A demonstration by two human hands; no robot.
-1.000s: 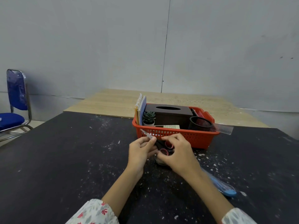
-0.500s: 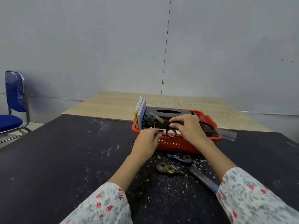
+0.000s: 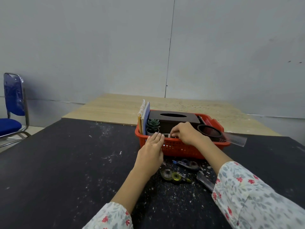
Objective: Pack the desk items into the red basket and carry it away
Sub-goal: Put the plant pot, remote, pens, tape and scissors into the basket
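Note:
The red basket (image 3: 181, 149) stands on the black desk and holds upright notebooks (image 3: 143, 116), a small succulent (image 3: 153, 124), a brown tissue box (image 3: 173, 118), a black mesh cup (image 3: 209, 132) and a clear ruler (image 3: 236, 138) that juts over its right rim. My right hand (image 3: 186, 133) reaches down inside the basket's front part, fingers curled over the scissors, which are almost wholly hidden beneath it. My left hand (image 3: 151, 152) lies flat against the basket's front wall, fingers apart and holding nothing.
In front of the basket on the desk lie a yellow correction tape (image 3: 173, 175), a blue correction tape (image 3: 188, 163) and a clear plastic piece (image 3: 205, 180) partly under my right sleeve. A wooden table (image 3: 115, 109) stands behind. A blue chair (image 3: 13, 103) is far left.
My right hand lifted the scissors off the desk, carried them over the rim and lowered them into the basket. My left hand let go of them and moved to the basket's front wall.

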